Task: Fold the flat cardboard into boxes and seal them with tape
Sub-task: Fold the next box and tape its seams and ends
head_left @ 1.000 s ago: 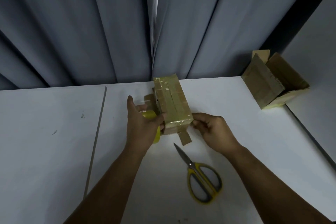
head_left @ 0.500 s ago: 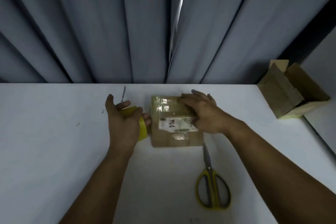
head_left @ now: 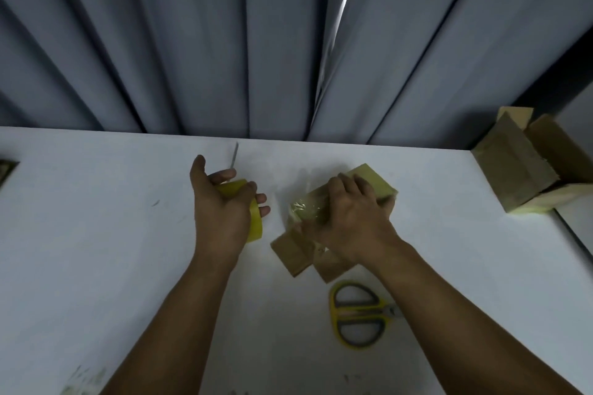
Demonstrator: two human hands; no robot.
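Note:
A small cardboard box [head_left: 373, 181], wrapped in shiny tape, lies at an angle on the white table [head_left: 96, 250], its brown flaps spread open at the near end. My right hand [head_left: 353, 218] grips it from above, fingers curled over its far right side. My left hand [head_left: 221, 205] holds a yellow roll of tape [head_left: 253, 221] a short way to the left of the box, thumb raised, fingers wrapped round the roll. No tape strip is seen running between roll and box.
Yellow-handled scissors [head_left: 359, 314] lie on the table just in front of the box. A larger open cardboard box [head_left: 523, 170] sits on its side at the table's far right corner. Grey curtains hang behind the table. A dark object [head_left: 6, 168] shows at the left edge.
My right hand has turned the box from square-on to a diagonal, and its open flaps now face me. The left hand with the tape roll has drawn apart from the box.

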